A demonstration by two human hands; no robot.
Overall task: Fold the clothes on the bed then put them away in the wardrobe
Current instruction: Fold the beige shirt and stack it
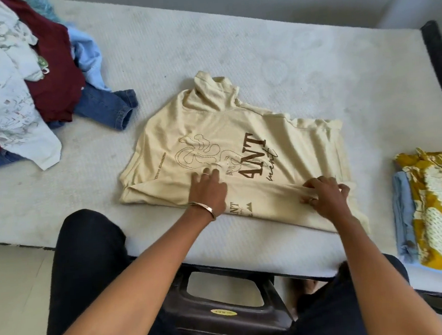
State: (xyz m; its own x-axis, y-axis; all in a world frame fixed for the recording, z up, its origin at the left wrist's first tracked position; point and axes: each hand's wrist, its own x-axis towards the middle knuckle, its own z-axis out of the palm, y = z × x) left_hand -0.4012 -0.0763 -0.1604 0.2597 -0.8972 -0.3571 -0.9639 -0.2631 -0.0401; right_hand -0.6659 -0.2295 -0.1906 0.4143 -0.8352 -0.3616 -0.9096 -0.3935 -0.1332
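Left hand (209,192) flat on cream T-shirt (239,144), right hand (325,196) seemingly pinching its fold, collar pointing away

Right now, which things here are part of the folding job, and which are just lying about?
Part of the job:
cream shirt, left hand flat on it, right hand pinching its fold
unfolded pile
folded stack
bed

Just there:
dark stool
bangle
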